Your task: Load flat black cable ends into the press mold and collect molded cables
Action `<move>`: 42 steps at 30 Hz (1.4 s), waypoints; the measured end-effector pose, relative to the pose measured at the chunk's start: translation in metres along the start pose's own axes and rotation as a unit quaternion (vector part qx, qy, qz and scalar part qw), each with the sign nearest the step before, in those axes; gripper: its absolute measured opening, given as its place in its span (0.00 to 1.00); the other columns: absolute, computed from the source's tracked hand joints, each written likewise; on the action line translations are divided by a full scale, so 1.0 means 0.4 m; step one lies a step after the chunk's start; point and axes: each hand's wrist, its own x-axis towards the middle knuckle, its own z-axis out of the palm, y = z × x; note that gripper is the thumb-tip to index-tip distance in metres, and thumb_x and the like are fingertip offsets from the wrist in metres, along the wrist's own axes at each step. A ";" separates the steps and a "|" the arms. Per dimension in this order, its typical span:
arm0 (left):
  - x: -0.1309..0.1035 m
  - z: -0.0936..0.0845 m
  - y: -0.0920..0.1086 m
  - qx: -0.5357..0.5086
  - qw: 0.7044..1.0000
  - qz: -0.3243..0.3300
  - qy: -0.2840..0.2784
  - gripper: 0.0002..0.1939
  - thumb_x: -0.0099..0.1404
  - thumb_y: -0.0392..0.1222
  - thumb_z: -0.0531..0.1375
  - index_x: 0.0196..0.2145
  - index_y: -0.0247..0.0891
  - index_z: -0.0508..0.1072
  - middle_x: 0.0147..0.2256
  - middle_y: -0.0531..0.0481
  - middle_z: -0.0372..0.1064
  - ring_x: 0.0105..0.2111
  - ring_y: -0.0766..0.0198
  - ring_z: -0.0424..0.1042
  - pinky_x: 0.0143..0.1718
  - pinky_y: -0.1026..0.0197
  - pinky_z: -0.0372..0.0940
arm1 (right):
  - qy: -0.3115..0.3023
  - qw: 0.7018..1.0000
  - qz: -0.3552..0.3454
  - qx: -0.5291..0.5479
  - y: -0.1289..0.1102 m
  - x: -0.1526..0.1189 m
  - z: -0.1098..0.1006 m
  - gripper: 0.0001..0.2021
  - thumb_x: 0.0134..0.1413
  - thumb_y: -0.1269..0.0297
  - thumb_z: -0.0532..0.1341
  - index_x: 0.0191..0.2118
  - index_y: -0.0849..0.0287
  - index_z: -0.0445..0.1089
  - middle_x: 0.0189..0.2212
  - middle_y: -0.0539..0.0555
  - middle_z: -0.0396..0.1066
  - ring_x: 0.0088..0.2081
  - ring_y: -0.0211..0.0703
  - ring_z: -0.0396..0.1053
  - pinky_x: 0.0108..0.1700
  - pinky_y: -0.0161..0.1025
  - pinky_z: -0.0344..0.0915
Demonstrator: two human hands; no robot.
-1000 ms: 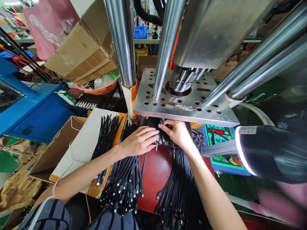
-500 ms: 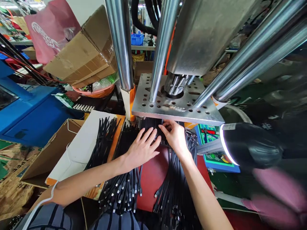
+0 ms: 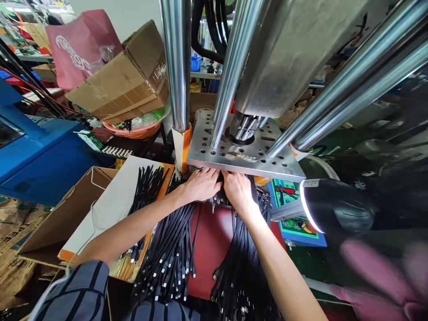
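My left hand (image 3: 202, 183) reaches to the front edge of a drilled metal press plate (image 3: 214, 160), its fingers stretched forward and its thumb apart. Its fingertips pass under the plate and are hidden. Beside it, my right hand (image 3: 236, 189) lies back-up with its fingers bent beneath the same edge; whether they grip anything is out of sight. Both are at a dark metal fixture (image 3: 219, 199) below the plate. A bundle of black USB cables (image 3: 177, 240) hangs left of the fixture, and another cable bundle (image 3: 242, 263) hangs on the right.
Steel columns (image 3: 177, 67) rise around the plate. More black cables (image 3: 147, 187) lie on a white board (image 3: 107, 205) at left, over a cardboard box (image 3: 67, 218). To the right stand a lit lamp (image 3: 331, 207), a green control panel (image 3: 290, 205) and a blurred pink fan (image 3: 374, 276).
Both hands have moved forward to the plate's edge, the left up and its spread fingers closer together. The right hand's pinching fingers are now out of sight. The view has shifted slightly.
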 end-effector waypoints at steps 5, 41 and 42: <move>0.075 0.021 -0.045 -0.009 1.000 0.010 0.025 0.17 0.76 0.38 0.50 0.50 0.26 0.76 0.49 0.31 0.78 0.51 0.48 0.77 0.57 0.48 0.67 | 0.065 0.996 -0.013 0.053 0.039 0.104 0.034 0.26 0.66 0.75 0.45 0.63 0.67 0.69 0.59 0.69 0.72 0.63 0.61 0.65 0.65 0.61 0.60; -0.438 -0.042 0.009 -0.244 0.935 -0.254 -0.034 0.16 0.71 0.40 0.58 0.27 0.38 0.78 0.28 0.51 0.76 0.28 0.63 0.71 0.36 0.61 0.62 | 0.000 0.851 0.127 0.510 -0.057 -0.611 -0.052 0.15 0.66 0.55 0.61 0.28 0.55 0.67 0.21 0.47 0.59 0.21 0.37 0.59 0.22 0.32 0.59; -0.440 -0.046 0.012 -0.250 0.934 -0.256 -0.017 0.15 0.71 0.41 0.58 0.27 0.38 0.78 0.29 0.50 0.76 0.29 0.63 0.71 0.36 0.61 0.63 | 0.004 0.851 0.118 0.512 -0.063 -0.609 -0.050 0.15 0.66 0.56 0.61 0.28 0.55 0.67 0.21 0.47 0.60 0.21 0.37 0.59 0.23 0.32 0.59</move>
